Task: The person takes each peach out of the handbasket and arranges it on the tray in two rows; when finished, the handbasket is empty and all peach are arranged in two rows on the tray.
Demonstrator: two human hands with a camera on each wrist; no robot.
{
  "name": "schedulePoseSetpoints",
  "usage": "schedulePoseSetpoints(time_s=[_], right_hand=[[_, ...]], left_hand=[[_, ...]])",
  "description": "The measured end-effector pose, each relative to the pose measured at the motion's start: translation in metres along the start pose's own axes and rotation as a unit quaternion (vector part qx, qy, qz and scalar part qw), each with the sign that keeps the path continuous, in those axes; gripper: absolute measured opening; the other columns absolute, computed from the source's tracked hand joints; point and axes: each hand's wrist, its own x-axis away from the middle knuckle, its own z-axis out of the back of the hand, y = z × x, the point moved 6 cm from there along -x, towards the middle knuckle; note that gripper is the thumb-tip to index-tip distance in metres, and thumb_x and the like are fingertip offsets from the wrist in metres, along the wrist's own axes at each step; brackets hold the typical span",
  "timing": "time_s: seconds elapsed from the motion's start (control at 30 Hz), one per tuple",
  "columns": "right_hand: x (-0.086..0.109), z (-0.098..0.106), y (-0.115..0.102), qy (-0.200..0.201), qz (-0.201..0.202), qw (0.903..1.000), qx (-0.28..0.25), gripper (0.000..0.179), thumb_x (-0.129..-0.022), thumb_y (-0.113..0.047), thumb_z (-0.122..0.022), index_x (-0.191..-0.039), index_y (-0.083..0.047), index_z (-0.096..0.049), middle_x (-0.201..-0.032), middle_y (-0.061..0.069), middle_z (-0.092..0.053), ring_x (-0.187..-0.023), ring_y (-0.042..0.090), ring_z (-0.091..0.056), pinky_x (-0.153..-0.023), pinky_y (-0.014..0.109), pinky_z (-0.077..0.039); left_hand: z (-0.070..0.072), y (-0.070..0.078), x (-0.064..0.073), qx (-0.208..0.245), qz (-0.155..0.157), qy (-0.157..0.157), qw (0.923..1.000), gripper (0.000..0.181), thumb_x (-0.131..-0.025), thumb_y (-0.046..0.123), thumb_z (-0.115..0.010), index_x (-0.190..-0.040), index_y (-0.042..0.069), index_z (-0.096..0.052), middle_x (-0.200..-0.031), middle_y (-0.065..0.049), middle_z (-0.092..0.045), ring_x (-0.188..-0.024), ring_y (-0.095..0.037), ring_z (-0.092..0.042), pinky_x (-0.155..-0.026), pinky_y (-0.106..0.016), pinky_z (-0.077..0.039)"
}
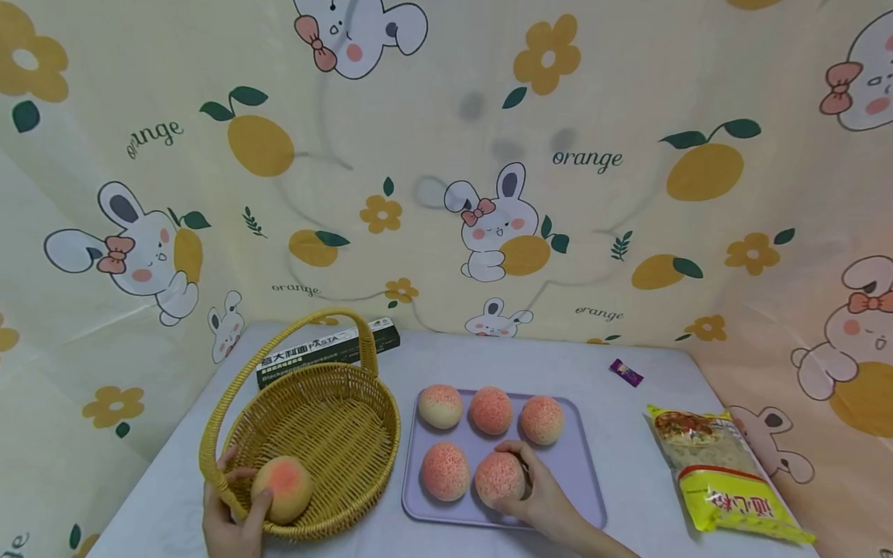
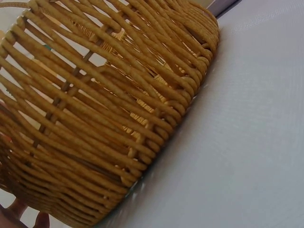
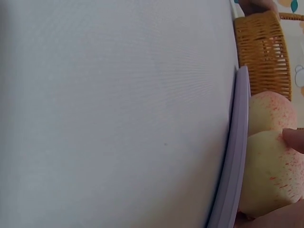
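In the head view my left hand (image 1: 233, 508) grips the near left rim of the woven basket (image 1: 349, 446), at the foot of its handle. The thumb lies inside, overlapping a yellow peach (image 1: 289, 492) with a red blush, which sits in the basket. My right hand (image 1: 540, 496) holds a pink-speckled peach (image 1: 499, 479) at the near side of the lilac tray (image 1: 568, 484), thumb in front and fingers behind. In the right wrist view its thumb (image 3: 294, 138) presses on a pale, speckled peach (image 3: 268, 173). The left wrist view is mostly filled by the basket's outer wall (image 2: 99, 109).
Several other speckled peaches (image 1: 446, 471) sit on the tray. Behind the basket lies a pasta box (image 1: 328, 353). At the right are a yellow pasta bag (image 1: 732, 477) and a small purple packet (image 1: 625, 373). A printed curtain (image 1: 432, 232) hangs behind the table.
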Motion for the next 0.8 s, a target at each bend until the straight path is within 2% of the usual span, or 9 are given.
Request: schedulePoseSetpoints(time_s=[0.17, 0.43, 0.53, 0.6, 0.7, 0.8], right_hand=[[0.0, -0.001, -0.002, -0.002, 0.008, 1.0, -0.005, 0.077, -0.072, -0.001, -0.083, -0.137, 0.004, -0.043, -0.137, 0.019, -0.047, -0.124, 0.009, -0.046, -0.102, 0.019, -0.034], [-0.001, -0.001, -0.009, 0.003, 0.041, 0.9991, 0.009, 0.078, -0.075, -0.007, -0.084, -0.14, 0.005, -0.042, -0.14, 0.025, -0.046, -0.13, 0.031, -0.043, -0.104, 0.018, -0.032], [-0.002, 0.0, -0.013, 0.008, 0.073, 0.9972, 0.017, 0.074, -0.077, -0.007, -0.082, -0.139, 0.006, -0.043, -0.138, 0.027, -0.047, -0.127, 0.033, -0.046, -0.105, 0.02, -0.034], [-0.003, 0.002, -0.017, 0.014, 0.086, 0.9956, 0.034, 0.07, -0.08, -0.006, -0.079, -0.139, 0.006, -0.043, -0.137, 0.027, -0.048, -0.127, 0.034, -0.047, -0.107, 0.027, -0.036], [-0.008, 0.004, -0.024, 0.022, 0.088, 0.9943, 0.055, 0.065, -0.085, -0.006, -0.075, -0.14, 0.006, -0.043, -0.138, 0.026, -0.049, -0.13, 0.041, -0.044, -0.109, 0.049, -0.036], [-0.014, 0.004, -0.035, 0.021, 0.085, 0.9943, 0.06, 0.065, -0.087, -0.006, -0.074, -0.142, 0.004, -0.042, -0.142, 0.024, -0.046, -0.134, 0.047, -0.038, -0.106, 0.065, -0.03]], left_hand=[[0.001, 0.0, 0.0, -0.003, 0.004, 0.002, 1.0, 0.069, -0.08, -0.015, -0.065, -0.145, 0.004, -0.049, -0.118, -0.004, -0.054, -0.109, 0.001, -0.041, -0.091, -0.007, -0.027], [0.002, 0.001, 0.001, -0.007, 0.019, 0.003, 0.9998, 0.073, -0.08, -0.015, -0.064, -0.147, 0.008, -0.046, -0.103, 0.007, -0.054, -0.105, 0.001, -0.044, -0.089, -0.007, -0.027], [0.002, 0.0, 0.0, -0.005, 0.015, 0.002, 0.9999, 0.074, -0.08, -0.016, -0.064, -0.148, 0.008, -0.046, -0.106, 0.001, -0.055, -0.106, 0.001, -0.043, -0.09, -0.007, -0.027], [0.002, -0.001, 0.0, 0.0, 0.006, 0.003, 1.0, 0.073, -0.08, -0.017, -0.064, -0.147, 0.007, -0.047, -0.111, -0.003, -0.055, -0.108, 0.0, -0.044, -0.092, -0.008, -0.027], [0.002, -0.001, -0.001, 0.011, -0.007, 0.003, 0.9999, 0.072, -0.08, -0.017, -0.065, -0.146, 0.005, -0.048, -0.114, -0.004, -0.056, -0.113, -0.003, -0.043, -0.094, -0.008, -0.027], [0.001, -0.002, 0.0, 0.019, -0.011, 0.002, 0.9998, 0.07, -0.081, -0.017, -0.065, -0.146, 0.004, -0.048, -0.116, -0.006, -0.056, -0.115, -0.005, -0.043, -0.096, -0.009, -0.027]])
